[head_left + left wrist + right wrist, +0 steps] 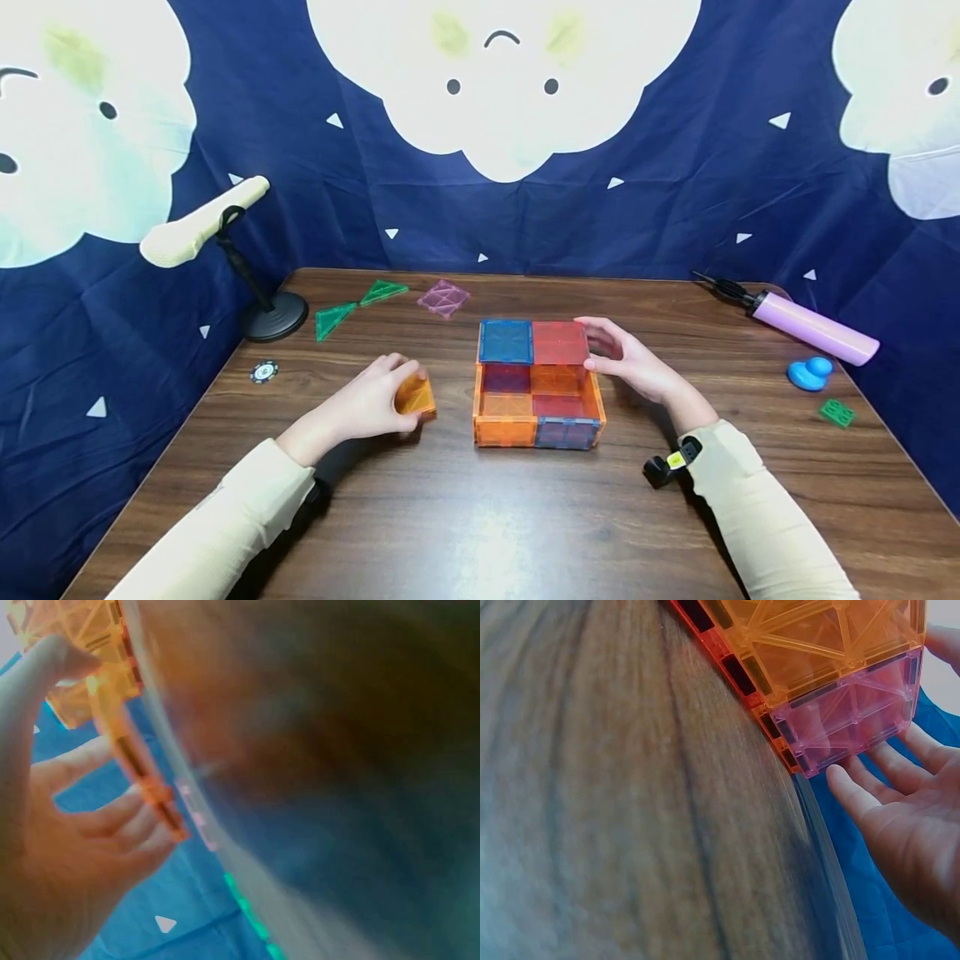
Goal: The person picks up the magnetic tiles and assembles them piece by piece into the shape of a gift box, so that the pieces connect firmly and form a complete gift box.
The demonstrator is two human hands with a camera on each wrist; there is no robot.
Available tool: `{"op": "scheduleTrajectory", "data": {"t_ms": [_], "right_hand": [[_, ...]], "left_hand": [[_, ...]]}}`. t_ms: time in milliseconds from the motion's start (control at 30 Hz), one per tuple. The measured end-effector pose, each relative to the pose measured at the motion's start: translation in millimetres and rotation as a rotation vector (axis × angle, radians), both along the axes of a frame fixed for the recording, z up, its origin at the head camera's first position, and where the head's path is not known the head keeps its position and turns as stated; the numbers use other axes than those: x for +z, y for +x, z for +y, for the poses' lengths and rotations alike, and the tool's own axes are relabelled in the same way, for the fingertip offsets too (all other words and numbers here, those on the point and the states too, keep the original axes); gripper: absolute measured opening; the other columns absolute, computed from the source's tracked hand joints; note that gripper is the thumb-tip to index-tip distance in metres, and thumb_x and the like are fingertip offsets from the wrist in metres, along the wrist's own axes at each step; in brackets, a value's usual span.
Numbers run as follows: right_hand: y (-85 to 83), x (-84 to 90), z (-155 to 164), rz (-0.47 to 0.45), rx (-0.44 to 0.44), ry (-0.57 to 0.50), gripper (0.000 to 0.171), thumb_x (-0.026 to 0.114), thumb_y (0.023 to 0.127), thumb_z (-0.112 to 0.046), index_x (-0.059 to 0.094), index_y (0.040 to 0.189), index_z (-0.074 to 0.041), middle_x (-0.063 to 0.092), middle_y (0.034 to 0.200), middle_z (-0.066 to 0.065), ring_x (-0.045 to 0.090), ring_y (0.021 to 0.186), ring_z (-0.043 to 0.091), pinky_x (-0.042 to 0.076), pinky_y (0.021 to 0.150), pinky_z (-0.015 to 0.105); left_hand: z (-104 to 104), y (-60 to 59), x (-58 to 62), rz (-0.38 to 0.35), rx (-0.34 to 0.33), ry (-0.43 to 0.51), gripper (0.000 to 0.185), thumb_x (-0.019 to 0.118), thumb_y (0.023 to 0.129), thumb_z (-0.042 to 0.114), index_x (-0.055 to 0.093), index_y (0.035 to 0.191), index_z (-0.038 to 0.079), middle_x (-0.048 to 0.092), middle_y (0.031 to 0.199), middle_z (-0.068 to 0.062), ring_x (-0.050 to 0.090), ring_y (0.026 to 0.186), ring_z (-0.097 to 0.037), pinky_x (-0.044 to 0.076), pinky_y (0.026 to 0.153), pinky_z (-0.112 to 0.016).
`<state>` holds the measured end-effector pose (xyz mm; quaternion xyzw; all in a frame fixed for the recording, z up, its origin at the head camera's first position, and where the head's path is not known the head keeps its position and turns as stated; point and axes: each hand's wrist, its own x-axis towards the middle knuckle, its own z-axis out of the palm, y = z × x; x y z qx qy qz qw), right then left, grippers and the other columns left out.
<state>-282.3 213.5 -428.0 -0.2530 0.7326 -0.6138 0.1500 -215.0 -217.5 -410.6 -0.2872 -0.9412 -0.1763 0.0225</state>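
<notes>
Head view showed the left hand (371, 398) pinching an orange tile (415, 397), left of the tile box (505, 432); fingers covered part of it, and I couldn't tell whether it was single or stacked. From the left wrist it appeared edge-on and blurred, between thumb and fingers. At the box's far right, the right hand (630, 360) rested loose and unclenched, some fingertips hidden; its wrist view revealed them along a pink panel (851, 716) the head view did not plainly show. Beyond, green triangles (335, 321) lay far left, a pump (813, 327) far right, and the cloud-printed cloth (510, 217) ran out of frame.
</notes>
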Motion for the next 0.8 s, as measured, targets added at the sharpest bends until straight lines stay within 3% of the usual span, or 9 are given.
{"op": "scheduleTrajectory", "data": {"t_ms": [167, 267, 467, 800], "right_hand": [[-1.0, -1.1, 0, -0.001, -0.001, -0.003, 0.065, 0.063, 0.099, -0.005, 0.032, 0.155, 0.0, 0.038, 0.156, 0.024, 0.034, 0.142, 0.041, 0.041, 0.103, 0.021], [-0.9, -1.8, 0, -0.003, -0.003, -0.003, 0.065, 0.063, 0.099, -0.004, 0.031, 0.156, 0.0, 0.038, 0.156, 0.024, 0.034, 0.142, 0.041, 0.041, 0.102, 0.02], [-0.4, -2.4, 1, 0.001, -0.008, -0.006, 0.065, 0.063, 0.099, -0.005, 0.032, 0.156, 0.0, 0.039, 0.155, 0.025, 0.035, 0.142, 0.041, 0.042, 0.102, 0.021], [-0.1, -2.3, 0, -0.002, -0.009, -0.01, 0.066, 0.064, 0.098, -0.004, 0.032, 0.155, 0.0, 0.04, 0.155, 0.025, 0.035, 0.142, 0.04, 0.04, 0.103, 0.02]], "left_hand": [[19, 1.4, 12.1, 0.178, -0.054, 0.181, 0.054, 0.084, 0.073, 0.033, 0.067, 0.121, 0.015, 0.058, 0.12, -0.002, 0.052, 0.108, -0.022, 0.05, 0.084, -0.04], [38, 3.9, 20.5, 0.233, -0.126, 0.269, 0.056, 0.085, 0.071, 0.034, 0.068, 0.121, 0.016, 0.059, 0.123, 0.001, 0.051, 0.112, -0.019, 0.048, 0.088, -0.04], [77, 7.8, 30.8, 0.173, -0.254, 0.283, 0.056, 0.085, 0.073, 0.032, 0.069, 0.124, 0.017, 0.058, 0.126, 0.002, 0.049, 0.116, -0.017, 0.049, 0.093, -0.038], [108, 3.7, 28.8, 0.148, -0.322, 0.232, 0.051, 0.083, 0.078, 0.029, 0.069, 0.125, 0.012, 0.058, 0.124, -0.002, 0.048, 0.114, -0.018, 0.048, 0.092, -0.034]]}}
